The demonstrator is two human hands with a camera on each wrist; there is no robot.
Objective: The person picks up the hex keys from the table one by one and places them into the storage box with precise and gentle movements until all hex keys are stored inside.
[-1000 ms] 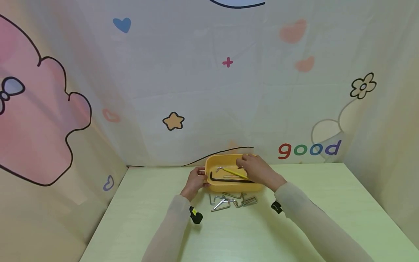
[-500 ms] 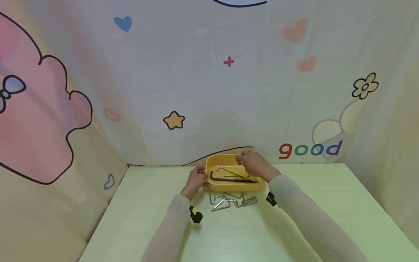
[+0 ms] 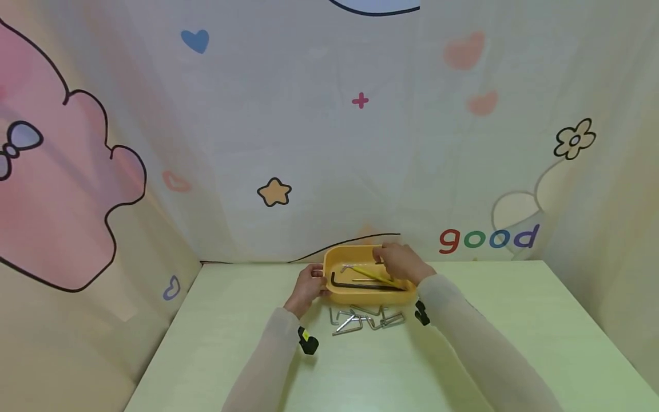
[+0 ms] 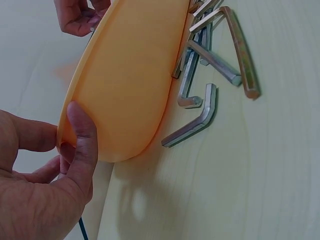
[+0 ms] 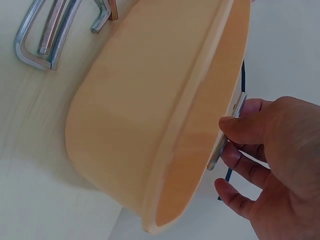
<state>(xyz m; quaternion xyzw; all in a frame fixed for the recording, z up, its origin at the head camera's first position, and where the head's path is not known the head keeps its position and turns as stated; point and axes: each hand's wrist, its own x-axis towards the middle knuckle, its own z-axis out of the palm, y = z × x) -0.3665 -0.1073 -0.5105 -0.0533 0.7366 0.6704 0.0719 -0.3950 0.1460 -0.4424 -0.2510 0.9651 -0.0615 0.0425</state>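
A yellow plastic bin (image 3: 344, 297) stands at the back of the table. My left hand (image 3: 307, 284) grips its left end, thumb on the outer wall and fingers at the rim in the left wrist view. Above the bin's right part, my right hand (image 3: 404, 264) pinches a short silver hex key (image 5: 218, 151) between thumb and fingers, close to the rim. Inside the bin lie a long black hex key (image 3: 355, 285), a yellow-handled tool (image 3: 372, 276) with a bent metal tip, and a thin rod (image 3: 362, 280).
Several silver hex keys (image 3: 348, 326) lie in a loose pile on the pale table (image 3: 370, 372), just in front of the bin. A printed fabric backdrop (image 3: 319, 143) rises right behind the bin, with fabric at both sides too.
My right hand has shifted slightly left over the bin, showing more of the yellow-handled tool and the black hex key. My left hand keeps its place on the bin's end.
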